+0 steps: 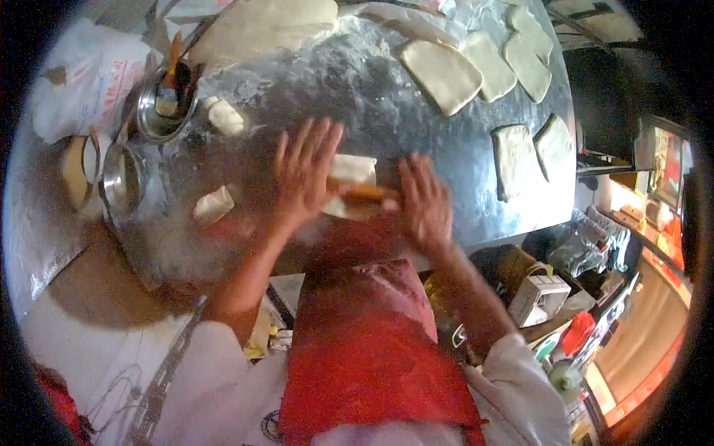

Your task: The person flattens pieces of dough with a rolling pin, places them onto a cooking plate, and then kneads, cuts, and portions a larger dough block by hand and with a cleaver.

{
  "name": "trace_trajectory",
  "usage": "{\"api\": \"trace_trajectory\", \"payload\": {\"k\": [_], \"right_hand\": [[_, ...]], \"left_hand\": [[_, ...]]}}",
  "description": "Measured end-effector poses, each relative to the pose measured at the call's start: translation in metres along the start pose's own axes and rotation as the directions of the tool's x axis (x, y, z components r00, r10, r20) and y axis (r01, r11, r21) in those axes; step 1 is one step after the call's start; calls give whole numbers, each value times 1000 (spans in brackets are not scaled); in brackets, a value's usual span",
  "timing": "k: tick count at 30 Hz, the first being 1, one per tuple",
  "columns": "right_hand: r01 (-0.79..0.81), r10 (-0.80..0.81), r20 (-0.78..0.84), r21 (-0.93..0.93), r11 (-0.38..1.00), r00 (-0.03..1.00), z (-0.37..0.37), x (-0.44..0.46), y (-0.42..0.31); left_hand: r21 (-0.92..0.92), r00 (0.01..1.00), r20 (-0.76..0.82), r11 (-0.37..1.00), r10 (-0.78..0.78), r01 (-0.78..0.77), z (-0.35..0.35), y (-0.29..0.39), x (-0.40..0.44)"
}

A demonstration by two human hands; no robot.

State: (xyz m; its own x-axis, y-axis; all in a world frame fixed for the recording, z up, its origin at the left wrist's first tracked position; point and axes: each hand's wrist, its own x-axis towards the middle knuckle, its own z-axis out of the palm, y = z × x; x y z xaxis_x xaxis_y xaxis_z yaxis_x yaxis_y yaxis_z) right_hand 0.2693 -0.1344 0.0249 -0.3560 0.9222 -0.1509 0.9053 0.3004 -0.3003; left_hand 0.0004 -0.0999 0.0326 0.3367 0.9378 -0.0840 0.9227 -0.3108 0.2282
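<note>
The rolling pin (366, 192) lay on the table (446, 171) between the left hand (306, 175) and the right hand (428, 201), across a piece of dough (355, 167) that showed on both sides of it. Each grip was wide, its fingers stretched out rather than curled; the palms seemed to cover the pin's ends, though blur hid the exact contact. The pin's long axis ran side to side across the body, its right end tipped slightly nearer the apron (372, 334). The dough's far edge ran roughly along the pin; its full length was hidden. The pin looked stiff, light and easy to roll, best steadied at both ends. The dough was probably soft and stretchy, best lifted flat from beneath, since pinching could tear it.
</note>
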Motion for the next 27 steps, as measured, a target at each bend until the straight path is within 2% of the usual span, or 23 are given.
{"api": "trace_trajectory", "payload": {"k": [1, 2, 3, 5, 6, 7, 8, 9, 10, 11, 13, 14, 15, 16, 17, 18, 19, 22, 23, 25, 26, 27], "right_hand": [[16, -19, -73, -41, 999, 997, -15, 36, 7], [32, -43, -140, -80, 996, 989, -23, 65, 14], [33, -43, -132, -73, 997, 990, -17, 74, 18], [44, -46, -240, -16, 999, 970, -18, 79, 20], [31, -33, -124, -17, 999, 992, -15, 52, 13], [23, -25, -75, -30, 999, 997, -4, 17, 5], [19, -20, -30, -46, 999, 999, 6, -18, -5], [-12, 12, 7, 69, 998, 1000, 4, -49, -20], [33, -28, -80, 64, 997, 996, 13, -71, -26], [36, -29, -106, 60, 998, 994, 15, -71, -24], [123, -124, -106, -12, 992, 987, 3, -60, -20], [114, -112, -32, 78, 990, 993, -9, -49, -16], [103, -100, -37, 74, 992, 994, -7, -46, -11], [192, -189, -85, 35, 981, 978, -3, -44, -4], [277, -276, -126, -11, 961, 953, -1, -46, 2], [349, -354, -125, -62, 935, 927, -7, -51, 6], [342, -349, -122, -75, 937, 929, -7, -58, 11], [287, -284, -44, 145, 947, 958, -7, -84, 21], [287, -283, -47, 145, 947, 958, -9, -90, 20], [216, -210, -52, 189, 958, 976, -15, -97, 17], [216, -210, -55, 191, 958, 976, -16, -98, 17], [195, -190, -44, 190, 962, 981, -16, -100, 15]], "left_hand": [[-4, 1000, 4, 1000, 3, -3, 4, -10, 29], [-95, 996, -74, 994, -58, 51, 9, -19, 60], [-186, 981, -146, 978, -127, 99, 13, -24, 70], [-109, 989, -125, 992, -83, 69, 13, -18, 48], [-28, 991, -131, 999, -28, 25, 7, -14, 41], [-28, 996, -80, 999, -34, 32, -1, 3, 8], [-103, 998, -11, 993, -62, 61, -5, 20, -22], [-158, 996, -64, 986, -61, 50, 2, 30, -56], [-15, 999, 26, 999, -38, 38, 1, 40, -81], [14, 1000, 0, 1000, -15, 15, 1, 45, -96], [27, 996, 55, 997, -72, 71, -5, 47, -86], [29, 997, 48, 998, -59, 57, 9, 41, -76], [-291, 986, -87, 950, -145, 114, 36, 26, -54], [-589, 947, -180, 801, -264, 111, 51, 15, -35], [-596, 951, -181, 797, -250, 96, 52, 6, -21], [-597, 971, -40, 785, -235, 165, 54, -3, -9], [-585, 970, 101, 775, -220, 237, 54, -6, -2], [-594, 982, 6, 789, -188, 155, 41, -6, -4], [-592, 982, 6, 791, -187, 154, 33, -2, -9], [-919, 937, 121, 319, -327, 230, 13, 10, -27], [-963, 930, 57, 225, -363, 147, 7, 11, -33], [-963, 931, 58, 227, -360, 148, -8, 16, -34]]}}
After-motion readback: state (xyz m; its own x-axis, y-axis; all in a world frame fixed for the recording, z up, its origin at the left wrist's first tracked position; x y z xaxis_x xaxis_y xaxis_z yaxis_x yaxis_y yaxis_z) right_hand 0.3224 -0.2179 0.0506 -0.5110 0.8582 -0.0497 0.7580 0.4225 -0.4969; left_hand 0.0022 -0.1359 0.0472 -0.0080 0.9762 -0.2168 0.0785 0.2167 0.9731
